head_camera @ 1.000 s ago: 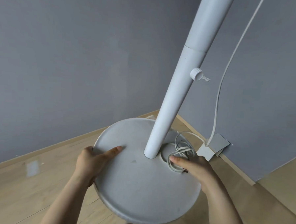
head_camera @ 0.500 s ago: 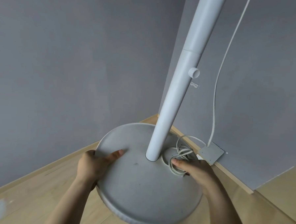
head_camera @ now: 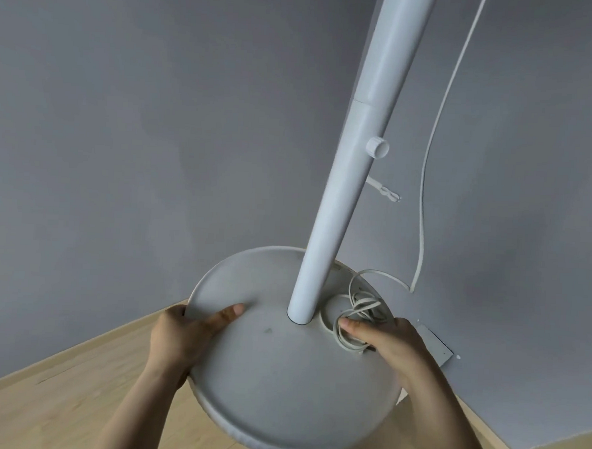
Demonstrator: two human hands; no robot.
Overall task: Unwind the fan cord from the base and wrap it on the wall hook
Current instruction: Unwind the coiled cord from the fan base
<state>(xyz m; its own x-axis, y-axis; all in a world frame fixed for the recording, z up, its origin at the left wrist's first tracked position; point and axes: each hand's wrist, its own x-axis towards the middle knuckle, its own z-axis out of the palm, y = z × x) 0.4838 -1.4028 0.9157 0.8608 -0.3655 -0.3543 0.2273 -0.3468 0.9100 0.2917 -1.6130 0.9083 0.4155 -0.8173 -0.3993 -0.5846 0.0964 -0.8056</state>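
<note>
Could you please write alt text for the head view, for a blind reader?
Two hands hold a white fan's round base by its rim: left hand on one side, right hand opposite, thumb on the coiled cord beside the pole. Grey wall behind.

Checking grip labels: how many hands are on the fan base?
2. The left hand grips the base at its left rim, thumb on top. The right hand grips the right rim, thumb across the coiled cord. Fingers underneath are hidden.
</note>
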